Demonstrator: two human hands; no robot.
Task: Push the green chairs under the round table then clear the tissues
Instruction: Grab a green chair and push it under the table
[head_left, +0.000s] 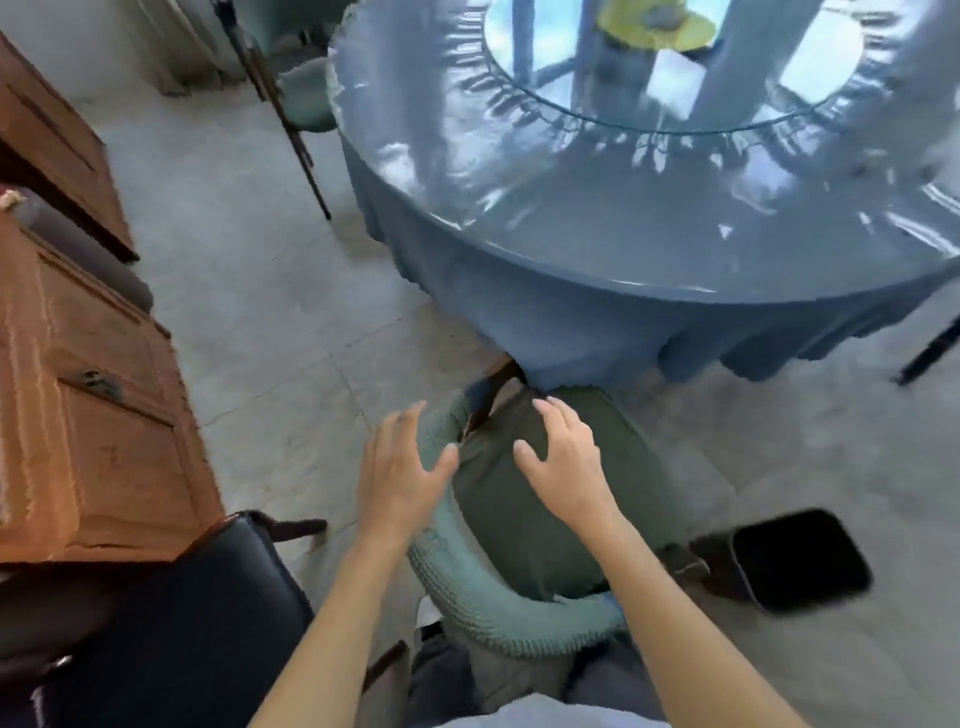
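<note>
The green chair (540, 499) is standing at the near edge of the round table (623, 249), its front tucking just under the hanging blue cloth (519, 312). Both hands are hovering over the chair, gripping nothing: the left hand (400, 473) is above its left arm with fingers spread and relaxed, the right hand (563, 457) above the seat with fingers spread and lightly curled; contact cannot be determined. A second chair (306, 96) is sitting at the table's far left. A black bin (800, 558) is standing right of the chair, a wooden cabinet (88, 415) well left.
</note>
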